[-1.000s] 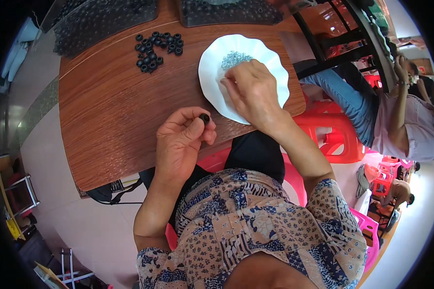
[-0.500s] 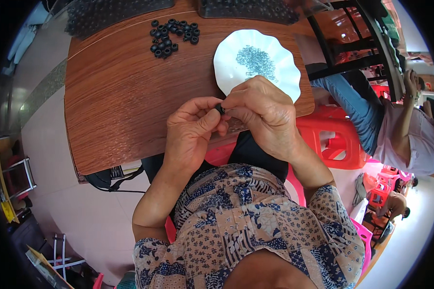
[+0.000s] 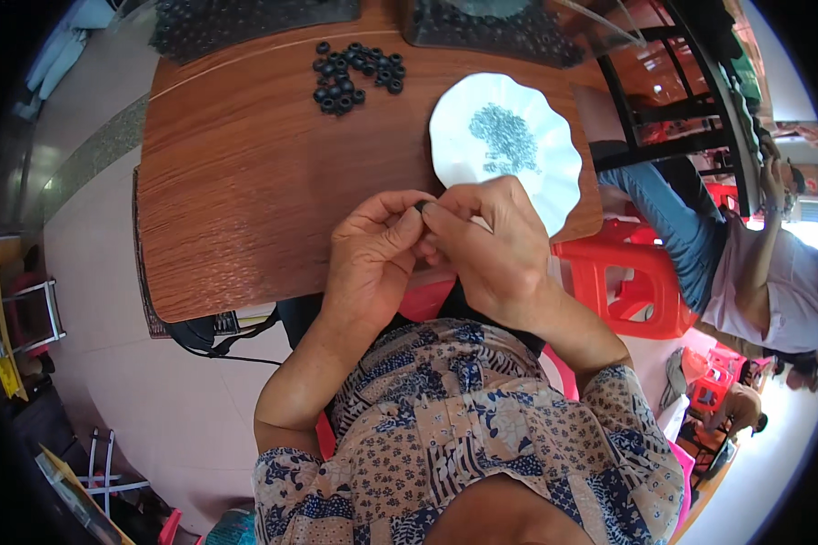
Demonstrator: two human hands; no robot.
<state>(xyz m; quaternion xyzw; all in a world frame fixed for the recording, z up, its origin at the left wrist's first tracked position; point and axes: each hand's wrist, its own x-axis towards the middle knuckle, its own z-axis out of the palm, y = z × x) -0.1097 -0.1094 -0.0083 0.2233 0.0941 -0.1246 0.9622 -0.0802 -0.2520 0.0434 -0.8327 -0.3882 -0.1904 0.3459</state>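
A small round black part (image 3: 421, 206) is pinched between the thumb and fingers of my left hand (image 3: 365, 259), above the table's near edge. My right hand (image 3: 500, 254) is closed in a pinch against that part. Its fingertips cover much of it, and whatever else they hold is too small to make out. Just beyond my right hand lies a white plate (image 3: 454, 104) with a wavy rim. Tiny silvery pieces (image 3: 503, 136) are spread over its middle. Several black ring-shaped parts (image 3: 341, 86) sit in a loose group farther back on the left.
Two clear containers of dark parts, one left (image 3: 245, 23) and one right (image 3: 509, 36), stand at the brown wooden table's (image 3: 245, 200) far edge. A red stool (image 3: 623, 282) is right of the table. Beyond it sits another person in jeans (image 3: 668, 213).
The view has shifted a little, so the table and plate appear farther right. My right fingertips have closed in over the black part, which shows less now. My left hand still pinches it.
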